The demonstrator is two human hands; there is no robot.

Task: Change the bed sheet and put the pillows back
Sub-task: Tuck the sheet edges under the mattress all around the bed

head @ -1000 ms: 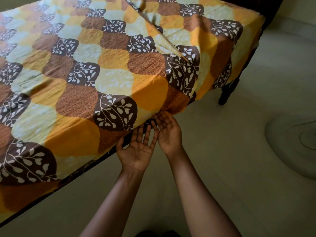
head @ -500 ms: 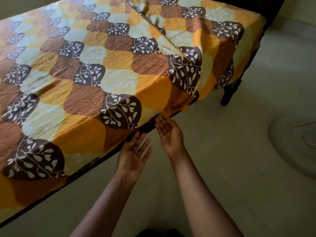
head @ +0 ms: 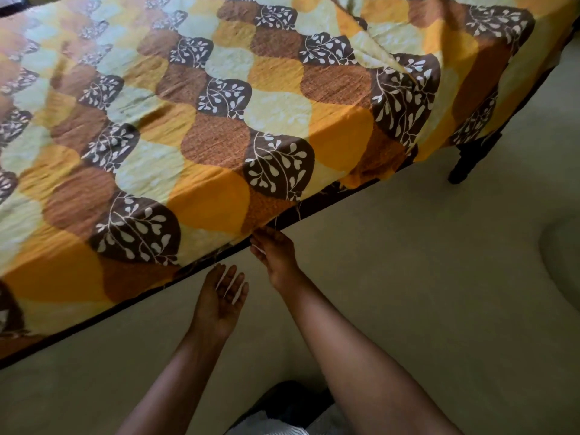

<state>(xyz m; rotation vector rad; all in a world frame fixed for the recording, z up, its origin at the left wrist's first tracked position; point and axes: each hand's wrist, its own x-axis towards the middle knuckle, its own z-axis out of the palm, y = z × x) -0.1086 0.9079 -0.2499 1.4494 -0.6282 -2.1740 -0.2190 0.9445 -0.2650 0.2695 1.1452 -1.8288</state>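
Head view: bed sheet (head: 219, 120) (orange, brown and pale leaf print) is seen spread over the bed, its hem reaching the dark bed frame (head: 314, 206). Right hand (head: 276, 252) is placed at the hem with fingers bent toward the cloth; a grip cannot be confirmed. Left hand (head: 221, 296) is held palm-up just below the frame, fingers straight and slightly apart, nothing held. Bed leg (head: 464, 164) is seen on the floor (head: 423, 293).
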